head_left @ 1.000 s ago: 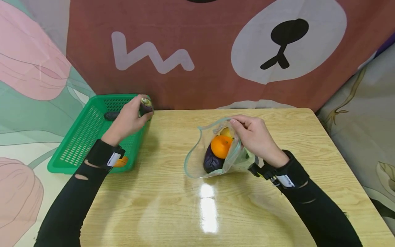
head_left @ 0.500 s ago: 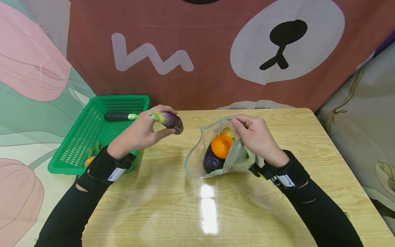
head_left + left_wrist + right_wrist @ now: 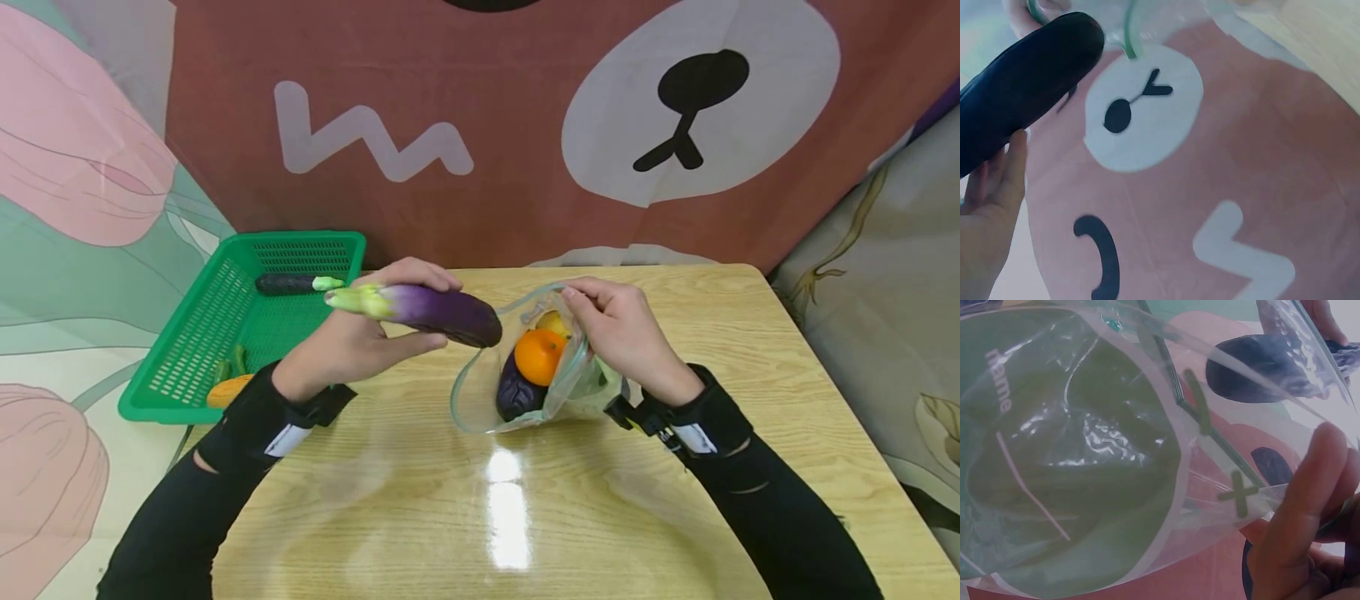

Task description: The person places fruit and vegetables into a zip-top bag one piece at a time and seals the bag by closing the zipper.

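Note:
My left hand (image 3: 348, 342) grips a purple eggplant (image 3: 442, 313) from the side, its pale green stem end pointing left. The eggplant's dark blunt end overlaps the left rim of a clear zip bag (image 3: 474, 400). In the left wrist view the eggplant (image 3: 1029, 78) lies across the fingers (image 3: 1004, 187). With thumb and fingers my right hand (image 3: 618, 333) pinches the bag's upper rim, and the mouth gapes to the left. Inside are an orange (image 3: 539, 357), a wrinkled dark purple vegetable (image 3: 517, 393) and a yellow fruit (image 3: 553, 322). Printed green plastic (image 3: 1085, 456) fills the right wrist view.
A green basket (image 3: 168, 337) stands at the left on the wooden table (image 3: 405, 508). It holds a dark eggplant (image 3: 285, 284) with a pale stem, an orange-yellow vegetable (image 3: 227, 390) and small green pieces. A brown printed cloth (image 3: 510, 167) hangs behind the table.
My left hand has carried the eggplant from the basket's far right corner rightward to the bag, turning it from end-on to lengthwise. The right hand and bag have stayed in place.

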Demonstrator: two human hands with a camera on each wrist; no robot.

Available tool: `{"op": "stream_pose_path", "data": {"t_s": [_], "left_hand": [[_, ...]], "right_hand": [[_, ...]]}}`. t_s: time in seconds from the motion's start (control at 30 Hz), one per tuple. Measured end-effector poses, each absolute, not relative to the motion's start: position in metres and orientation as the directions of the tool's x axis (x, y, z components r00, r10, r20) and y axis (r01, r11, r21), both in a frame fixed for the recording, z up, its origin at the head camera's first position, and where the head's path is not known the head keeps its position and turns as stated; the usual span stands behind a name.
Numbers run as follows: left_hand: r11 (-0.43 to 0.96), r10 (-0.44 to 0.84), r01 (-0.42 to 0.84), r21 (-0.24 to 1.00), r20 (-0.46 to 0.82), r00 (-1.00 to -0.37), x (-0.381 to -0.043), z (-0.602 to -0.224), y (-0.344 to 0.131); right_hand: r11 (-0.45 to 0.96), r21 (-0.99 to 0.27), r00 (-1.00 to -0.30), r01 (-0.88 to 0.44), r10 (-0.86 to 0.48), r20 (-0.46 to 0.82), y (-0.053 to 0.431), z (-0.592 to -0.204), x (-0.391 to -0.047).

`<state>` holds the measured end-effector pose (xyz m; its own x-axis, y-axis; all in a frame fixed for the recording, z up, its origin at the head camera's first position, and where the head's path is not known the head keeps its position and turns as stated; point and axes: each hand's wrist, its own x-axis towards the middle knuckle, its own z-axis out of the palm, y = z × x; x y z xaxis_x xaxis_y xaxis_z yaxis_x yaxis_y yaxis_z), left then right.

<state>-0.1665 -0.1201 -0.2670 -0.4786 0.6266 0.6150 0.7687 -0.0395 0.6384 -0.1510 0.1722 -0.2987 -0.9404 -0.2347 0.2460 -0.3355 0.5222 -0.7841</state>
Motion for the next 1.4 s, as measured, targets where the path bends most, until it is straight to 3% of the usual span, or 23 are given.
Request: {"op": "stream_pose_path", "data": {"t_s": [0.33, 0.6, 0.73, 0.93, 1.07, 1.27, 1.4], "left_hand": [[-0.072, 0.686, 0.917, 0.392, 0.687, -0.240, -0.174, -0.305, -0.082], [0.045, 0.751, 0.984, 0.171, 0.644, -0.146, -0.178, -0.319, -0.057], [0.108, 0.790, 0.987, 0.120, 0.592, -0.158, -0.183, -0.325, -0.050], [0.239, 0.842, 0.969, 0.066, 0.484, -0.240, -0.188, -0.331, -0.045], [0.295, 0.832, 0.955, 0.040, 0.481, -0.277, -0.188, -0.334, -0.045], [0.246, 0.774, 0.964, 0.097, 0.579, -0.256, -0.189, -0.334, -0.044], [0.208, 0.772, 0.967, 0.150, 0.581, -0.256, -0.190, -0.332, -0.044]], "right_hand": [[0.517, -0.788, -0.940, -0.335, -0.236, 0.245, 0.171, -0.299, -0.151], [0.521, -0.777, -0.934, -0.354, -0.238, 0.266, 0.171, -0.299, -0.151], [0.528, -0.772, -0.934, -0.354, -0.233, 0.269, 0.171, -0.299, -0.151], [0.532, -0.770, -0.935, -0.353, -0.227, 0.271, 0.170, -0.298, -0.150], [0.531, -0.769, -0.934, -0.357, -0.231, 0.274, 0.170, -0.298, -0.151], [0.531, -0.763, -0.929, -0.368, -0.239, 0.281, 0.170, -0.299, -0.153], [0.526, -0.767, -0.929, -0.368, -0.241, 0.280, 0.170, -0.299, -0.152]]}}
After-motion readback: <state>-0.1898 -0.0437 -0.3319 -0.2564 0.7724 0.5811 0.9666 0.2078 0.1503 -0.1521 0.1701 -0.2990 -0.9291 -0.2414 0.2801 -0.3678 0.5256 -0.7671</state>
